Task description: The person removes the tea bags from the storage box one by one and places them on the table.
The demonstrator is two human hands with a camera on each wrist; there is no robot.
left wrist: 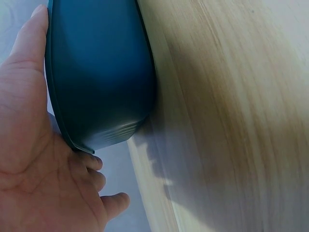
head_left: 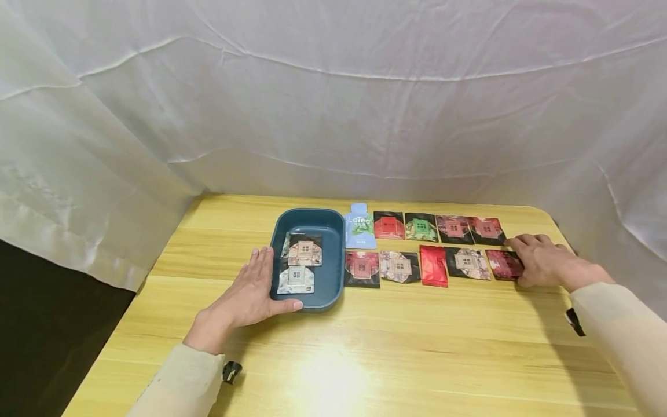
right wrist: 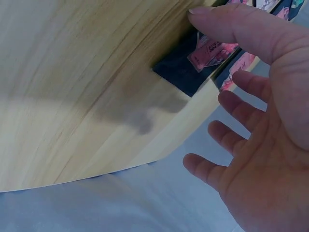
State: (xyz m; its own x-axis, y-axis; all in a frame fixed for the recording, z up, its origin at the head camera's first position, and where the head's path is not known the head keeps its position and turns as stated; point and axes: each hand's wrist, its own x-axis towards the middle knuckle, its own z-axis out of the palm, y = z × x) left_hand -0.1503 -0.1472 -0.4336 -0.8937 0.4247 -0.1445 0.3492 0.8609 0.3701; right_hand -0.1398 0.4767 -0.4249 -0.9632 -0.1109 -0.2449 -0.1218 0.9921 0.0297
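Note:
A dark blue tray (head_left: 330,263) lies on the table with several floral tea packets (head_left: 305,253) inside it, partly overlapping. My left hand (head_left: 247,295) rests against its left side, fingers straight along the rim and thumb at the near edge. In the left wrist view the palm (left wrist: 43,159) faces the tray's outer wall (left wrist: 104,72). At the far right end of the front row, my right hand (head_left: 544,260) is over the edge of a dark red packet (head_left: 502,264). Its fingers are spread in the right wrist view, and the packet (right wrist: 181,70) lies flat beneath the thumb.
Right of the tray, two rows of sachets lie flat, among them a light blue pouch (head_left: 359,227), a green-labelled packet (head_left: 421,227) and a shiny red packet (head_left: 433,266). A white curtain (head_left: 365,127) hangs behind the wooden table (head_left: 406,347).

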